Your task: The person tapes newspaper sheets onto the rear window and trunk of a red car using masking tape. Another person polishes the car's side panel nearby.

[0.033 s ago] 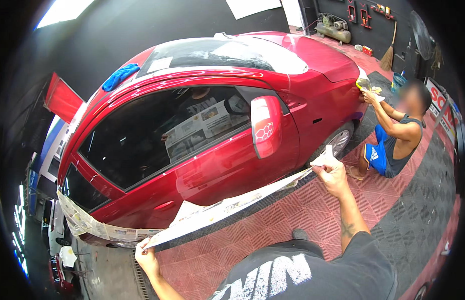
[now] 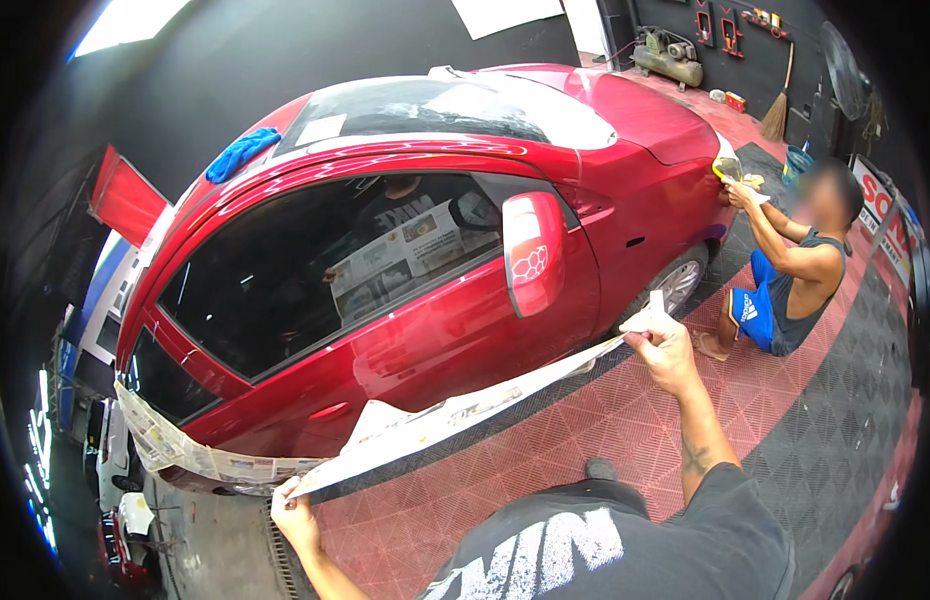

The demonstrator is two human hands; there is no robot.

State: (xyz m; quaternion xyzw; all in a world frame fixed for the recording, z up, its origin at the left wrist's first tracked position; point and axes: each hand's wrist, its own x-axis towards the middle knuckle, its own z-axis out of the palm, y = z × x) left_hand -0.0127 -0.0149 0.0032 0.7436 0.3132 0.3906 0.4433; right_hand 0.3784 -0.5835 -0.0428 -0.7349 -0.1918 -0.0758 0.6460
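Car body (image 2: pixel 465 345) red; side mirror (image 2: pixel 532 255) red, white-and-red hexagons; cloth (image 2: pixel 242 154) bright blue; paper strip (image 2: pixel 435 427) off-white, printed patches; floor tiles (image 2: pixel 555 440) red, dark grey, diamond-patterned

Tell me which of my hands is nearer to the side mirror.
Your right hand; your left hand, at the other end of the paper, is farther away.

Our left grip (image 2: pixel 295 515) and right grip (image 2: pixel 665 354) holding a paper strip (image 2: pixel 450 422), red car (image 2: pixel 455 340) beyond, co-worker (image 2: pixel 810 265) crouching far right

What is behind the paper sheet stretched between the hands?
Past the paper sheet, the red car shows above, patterned floor below; whatever it directly covers cannot be seen.
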